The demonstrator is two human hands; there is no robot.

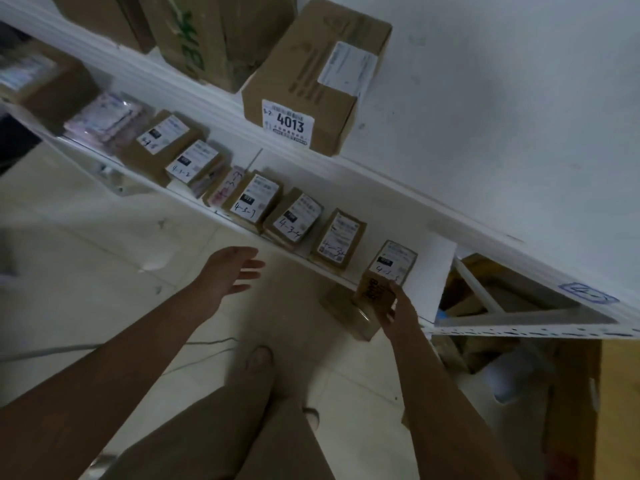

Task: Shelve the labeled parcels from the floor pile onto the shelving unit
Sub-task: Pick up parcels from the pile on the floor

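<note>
Pale tiled floor (104, 271), white shelving unit (433, 271) with labelled parcels in a row. Right hand (403, 311) fingers grip a small parcel (388, 275) at the shelf edge; left hand (230, 273) fingers spread wide, holding nothing.

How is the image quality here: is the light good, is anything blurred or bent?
Head view: dim, flat indoor light; the shelf edges curve and tilt from the wide lens; the 4013 box label reads clearly, while the far-left parcels are blurred; the right hand on its small box looks slightly soft.
</note>
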